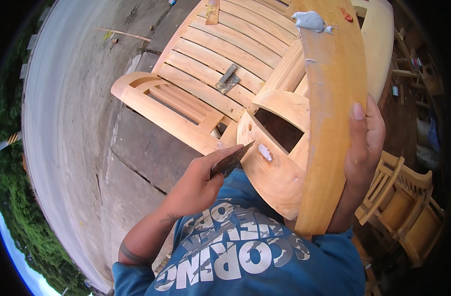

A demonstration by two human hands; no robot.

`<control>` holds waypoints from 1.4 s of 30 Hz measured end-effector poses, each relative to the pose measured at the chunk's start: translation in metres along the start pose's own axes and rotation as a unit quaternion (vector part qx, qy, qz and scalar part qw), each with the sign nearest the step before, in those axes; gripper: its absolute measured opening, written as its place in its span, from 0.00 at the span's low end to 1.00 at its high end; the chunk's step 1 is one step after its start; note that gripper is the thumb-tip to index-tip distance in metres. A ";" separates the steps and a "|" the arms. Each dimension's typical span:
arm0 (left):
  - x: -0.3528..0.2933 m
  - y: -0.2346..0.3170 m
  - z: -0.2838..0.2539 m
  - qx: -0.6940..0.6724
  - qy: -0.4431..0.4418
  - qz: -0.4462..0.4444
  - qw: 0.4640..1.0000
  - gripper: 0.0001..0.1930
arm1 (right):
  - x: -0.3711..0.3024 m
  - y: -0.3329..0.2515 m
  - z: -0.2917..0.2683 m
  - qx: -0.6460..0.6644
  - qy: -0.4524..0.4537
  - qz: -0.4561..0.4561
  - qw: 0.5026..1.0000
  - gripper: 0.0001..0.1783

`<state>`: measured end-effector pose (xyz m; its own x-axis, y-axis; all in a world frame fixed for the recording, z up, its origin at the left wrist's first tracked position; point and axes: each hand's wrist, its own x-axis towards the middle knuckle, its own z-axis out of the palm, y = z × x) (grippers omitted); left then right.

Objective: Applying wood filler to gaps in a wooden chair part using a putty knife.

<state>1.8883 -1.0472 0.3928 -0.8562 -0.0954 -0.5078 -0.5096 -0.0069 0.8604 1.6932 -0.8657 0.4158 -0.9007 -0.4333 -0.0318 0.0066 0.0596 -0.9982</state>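
My left hand (198, 180) pinches a dark flat scraper (229, 161), its edge close to the curved wooden armrest (277, 180) of a slatted bench (220, 47). A patch of whitish putty (265, 152) lies on that armrest beside a small knot. On the right, my right hand (366, 140) is wrapped round the edge of a long, yellowish wooden board (334, 123). Near the board's far end sit a lump of pale grey putty (309, 21) and a small orange-red dab (346, 15). The fingers behind the board are hidden.
A second scraper (229, 79) rests on the bench slats, with a short wooden strip (212, 12) farther up. The bench's other armrest (171, 103) reaches out to the left. Wooden chairs (398, 202) stand at the lower right; concrete paving (141, 148) lies to the left.
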 end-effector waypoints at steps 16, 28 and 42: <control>-0.003 -0.001 -0.009 -0.096 0.003 -0.016 0.995 0.32 | 0.002 0.007 -0.014 -0.024 -0.046 -0.001 0.999 0.23; -0.011 0.018 -0.025 -0.293 0.028 -0.020 0.956 0.29 | 0.012 -0.004 -0.006 0.036 -0.031 0.041 0.998 0.19; 0.012 0.023 0.002 0.454 0.136 0.352 0.807 0.33 | 0.029 -0.001 -0.016 0.178 -0.078 0.097 0.976 0.19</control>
<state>1.8664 -1.0467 0.4067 -0.9731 0.0260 0.2289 0.1368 0.8647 0.4834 1.6600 -0.8639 0.4165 -0.7899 -0.5790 -0.2021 0.3466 -0.1496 -0.9260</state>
